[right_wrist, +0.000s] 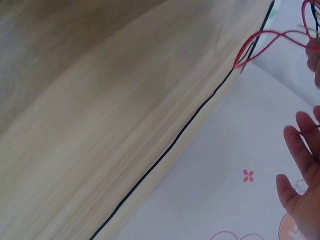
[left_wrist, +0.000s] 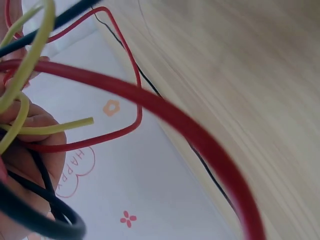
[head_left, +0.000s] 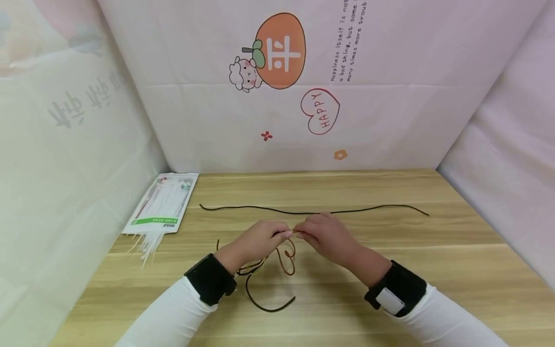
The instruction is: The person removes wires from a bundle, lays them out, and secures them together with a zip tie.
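My left hand [head_left: 264, 239] grips a loose bundle of wires near the middle of the table. The bundle has red wire [left_wrist: 200, 137], yellow wire [left_wrist: 55, 129] and black wire [head_left: 270, 311]; a black length curves out below the hand. Close beside it on the right, my right hand [head_left: 327, 238] pinches a short stretch of the red wire between thumb and finger, and the fingertips of both hands almost meet. In the right wrist view, some right-hand fingers [right_wrist: 299, 145] stand out straight. Red loops hang between the hands.
Behind the hands a long black wire [head_left: 243, 207] lies nearly straight across the wooden table [head_left: 390, 289]. At the left, a bag [head_left: 162, 200] with white cable ties [head_left: 150, 243] poking out lies by the cloth wall. Printed white cloth [head_left: 208, 130] encloses the back and sides.
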{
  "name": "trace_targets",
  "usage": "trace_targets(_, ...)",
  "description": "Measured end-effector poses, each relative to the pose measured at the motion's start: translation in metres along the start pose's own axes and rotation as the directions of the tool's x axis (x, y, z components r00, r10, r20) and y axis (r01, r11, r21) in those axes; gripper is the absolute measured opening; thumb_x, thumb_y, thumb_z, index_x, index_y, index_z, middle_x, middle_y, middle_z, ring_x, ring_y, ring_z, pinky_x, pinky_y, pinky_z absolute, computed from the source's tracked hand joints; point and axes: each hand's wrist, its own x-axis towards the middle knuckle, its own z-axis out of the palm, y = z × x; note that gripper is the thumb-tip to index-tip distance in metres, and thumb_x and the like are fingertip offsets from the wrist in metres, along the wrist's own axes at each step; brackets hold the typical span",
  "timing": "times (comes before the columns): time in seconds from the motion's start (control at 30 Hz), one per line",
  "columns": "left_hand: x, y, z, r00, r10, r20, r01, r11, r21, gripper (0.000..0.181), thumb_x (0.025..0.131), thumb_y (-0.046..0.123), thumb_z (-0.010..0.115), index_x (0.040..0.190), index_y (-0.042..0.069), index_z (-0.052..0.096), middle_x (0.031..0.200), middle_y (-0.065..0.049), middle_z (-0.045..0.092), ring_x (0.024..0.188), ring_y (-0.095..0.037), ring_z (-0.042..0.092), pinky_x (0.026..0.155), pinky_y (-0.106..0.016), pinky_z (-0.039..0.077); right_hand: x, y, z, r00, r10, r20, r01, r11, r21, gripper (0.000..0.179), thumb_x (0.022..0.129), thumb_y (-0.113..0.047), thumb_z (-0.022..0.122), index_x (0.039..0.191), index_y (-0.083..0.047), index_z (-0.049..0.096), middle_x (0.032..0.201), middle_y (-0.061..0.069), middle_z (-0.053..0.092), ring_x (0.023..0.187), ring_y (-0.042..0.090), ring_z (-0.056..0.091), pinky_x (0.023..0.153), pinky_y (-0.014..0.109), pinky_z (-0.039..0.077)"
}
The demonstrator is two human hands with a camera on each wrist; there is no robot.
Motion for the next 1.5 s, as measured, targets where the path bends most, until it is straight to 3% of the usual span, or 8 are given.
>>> trace_targets(0.17, 0.003, 0.0, 0.001, 1.0, -0.005, -0.008, 0.005, 1.0, -0.012, 0.025, 0.104, 0.023, 0.046, 0.083, 0.014, 0.058, 0.065, 0.005, 0.039, 0.056, -0.01, 0.037, 0.059, -0.026, 0.035, 0.001, 0.004, -0.001, 0.996, -0.036, -0.079, 0.032, 0.998, -0.061, 0.015, 0.075, -0.006, 0.079, 0.089, -0.009, 0.073, 0.081, 0.0, 0.071, 0.072, 0.015, 0.067, 0.064, 0.037, 0.051)
trace_targets(0.37, -0.003, -0.008, -0.003, 0.999, -0.049, -0.019, 0.048, 0.998, -0.042, 0.027, 0.104, 0.021, 0.044, 0.081, 0.011, 0.055, 0.067, 0.003, 0.038, 0.059, -0.011, 0.036, 0.061, -0.027, 0.035, -0.009, 0.02, -0.013, 0.986, 0.107, -0.127, -0.117, 0.991, -0.067, 0.009, 0.079, -0.005, 0.076, 0.088, -0.007, 0.075, 0.078, 0.005, 0.072, 0.069, 0.019, 0.068, 0.06, 0.034, 0.055)
trace_targets(0.57, -0.007, -0.008, -0.009, 0.998, -0.049, -0.027, 0.048, 0.998, -0.037, 0.026, 0.104, 0.02, 0.046, 0.081, 0.013, 0.056, 0.065, 0.003, 0.038, 0.058, -0.011, 0.036, 0.06, -0.027, 0.036, -0.019, 0.03, -0.021, 0.974, 0.219, -0.062, -0.223, 0.973, -0.056, 0.01, 0.085, -0.007, 0.072, 0.094, -0.007, 0.075, 0.079, 0.003, 0.071, 0.069, 0.018, 0.065, 0.06, 0.033, 0.053)
trace_targets(0.77, -0.005, 0.0, -0.008, 0.999, -0.043, -0.016, 0.043, 0.999, -0.003, 0.025, 0.103, 0.022, 0.047, 0.081, 0.014, 0.056, 0.063, 0.004, 0.036, 0.056, -0.01, 0.034, 0.057, -0.025, 0.032, -0.018, 0.026, -0.024, 0.955, 0.289, 0.075, -0.291, 0.957, 0.021, 0.019, 0.088, -0.013, 0.071, 0.106, -0.01, 0.073, 0.083, -0.002, 0.069, 0.066, 0.008, 0.056, 0.058, 0.027, 0.045)
trace_targets(0.87, -0.003, 0.001, -0.007, 0.999, -0.047, -0.011, 0.047, 0.999, 0.022, 0.023, 0.103, 0.022, 0.048, 0.083, 0.016, 0.058, 0.063, 0.004, 0.035, 0.056, -0.01, 0.034, 0.058, -0.025, 0.032, -0.015, 0.021, -0.024, 0.964, 0.251, 0.082, -0.255, 0.966, 0.041, 0.018, 0.087, -0.014, 0.072, 0.104, -0.01, 0.074, 0.083, -0.003, 0.069, 0.068, 0.009, 0.058, 0.06, 0.027, 0.048)
trace_targets(1.03, -0.002, -0.001, -0.007, 0.999, -0.033, 0.014, 0.033, 0.999, 0.024, 0.025, 0.103, 0.024, 0.048, 0.082, 0.014, 0.058, 0.065, 0.004, 0.038, 0.058, -0.01, 0.036, 0.059, -0.026, 0.034, -0.012, 0.023, -0.025, 0.995, 0.085, -0.054, -0.088, 0.995, -0.055, 0.006, 0.08, -0.01, 0.076, 0.086, -0.008, 0.074, 0.075, 0.001, 0.069, 0.067, 0.016, 0.064, 0.059, 0.033, 0.051)
trace_targets(1.2, -0.009, -0.01, -0.014, 0.999, -0.042, 0.022, 0.041, 0.998, 0.043, 0.026, 0.103, 0.021, 0.047, 0.085, 0.01, 0.06, 0.068, 0.003, 0.042, 0.06, -0.011, 0.039, 0.062, -0.028, 0.038, -0.016, 0.037, -0.034, 0.976, 0.138, -0.171, -0.16, 0.979, -0.128, 0.007, 0.078, -0.006, 0.077, 0.083, -0.005, 0.072, 0.074, 0.005, 0.069, 0.065, 0.021, 0.064, 0.057, 0.037, 0.052)
trace_targets(1.5, -0.019, -0.019, -0.022, 0.998, -0.054, 0.032, 0.054, 0.999, 0.003, 0.03, 0.104, 0.022, 0.046, 0.079, 0.009, 0.057, 0.064, 0.004, 0.039, 0.056, -0.011, 0.037, 0.058, -0.027, 0.036, -0.023, 0.045, -0.038, 0.97, 0.207, -0.125, -0.223, 0.965, -0.135, 0.007, 0.082, -0.008, 0.074, 0.088, -0.004, 0.072, 0.08, 0.008, 0.071, 0.07, 0.024, 0.066, 0.061, 0.039, 0.053)
